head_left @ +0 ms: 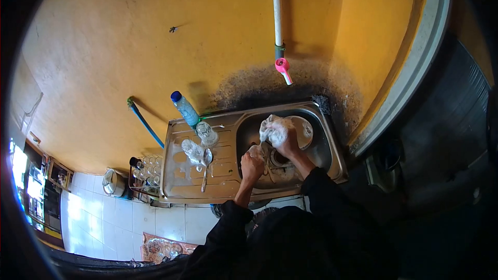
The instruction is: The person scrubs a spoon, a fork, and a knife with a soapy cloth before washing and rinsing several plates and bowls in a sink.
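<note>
the right hand [288, 139] is clamped on a white, foamy cloth or sponge [272, 128] above the sink basin [325, 142]. the left hand [252, 165] is just beside it at eight o'clock, fingers curled; its grip i cannot tell through the foam. between them a slim utensil [266, 159] slants from eleven to five o'clock, nearer the left hand. a pale round dish [305, 130] lies at two o'clock, partly behind the right hand. at nine o'clock, on the drainboard [223, 182], are two soapy glasses [207, 134] and a spoon [205, 172], lengthwise twelve to six.
</note>
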A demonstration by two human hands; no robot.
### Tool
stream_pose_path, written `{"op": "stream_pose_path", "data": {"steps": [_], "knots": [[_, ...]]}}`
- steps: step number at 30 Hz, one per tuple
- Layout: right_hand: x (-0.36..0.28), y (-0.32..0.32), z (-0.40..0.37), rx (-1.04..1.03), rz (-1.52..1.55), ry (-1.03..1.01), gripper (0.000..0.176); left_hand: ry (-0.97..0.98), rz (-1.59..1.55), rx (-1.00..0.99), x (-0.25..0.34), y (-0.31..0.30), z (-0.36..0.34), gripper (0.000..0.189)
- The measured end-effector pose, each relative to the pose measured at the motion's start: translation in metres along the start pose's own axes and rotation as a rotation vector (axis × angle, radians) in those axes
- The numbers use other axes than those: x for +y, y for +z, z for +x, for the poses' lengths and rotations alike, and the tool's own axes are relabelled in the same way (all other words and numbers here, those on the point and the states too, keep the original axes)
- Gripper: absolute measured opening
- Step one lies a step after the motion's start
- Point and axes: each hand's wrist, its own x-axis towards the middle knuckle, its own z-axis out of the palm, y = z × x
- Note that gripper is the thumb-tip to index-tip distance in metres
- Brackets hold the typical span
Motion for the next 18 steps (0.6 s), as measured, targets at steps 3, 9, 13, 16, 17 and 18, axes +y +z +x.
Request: {"op": "stream_pose_path", "data": {"steps": [3,9,13,16,17,18], "knots": [[0.004,0.012,-0.003,0.070,-0.294,-0.533,0.021,0.134,0.114,0.077,-0.005,-0.006,0.004,0.018],[0.041,0.002,0.023,0.399,0.667,0.236,0.013,0.082,0.023,0.061,-0.012,-0.006,0.004,0.025],[0.029,0.012,-0.005,-0.064,1.257,0.714,0.020,0.079,-0.098,0.082,-0.022,0.023,0.006,0.020],[0.059,0.042,-0.008,0.018,0.905,0.633,0.023,0.034,-0.305,-0.017,-0.037,0.041,0.014,0.014],[0.062,0.037,-0.007,0.074,1.064,0.673,0.021,0.146,-0.376,-0.008,-0.036,0.046,0.010,0.015],[0.040,0.027,-0.002,0.128,1.224,0.712,0.020,0.256,-0.445,0.003,-0.030,0.046,0.004,0.016]]}}
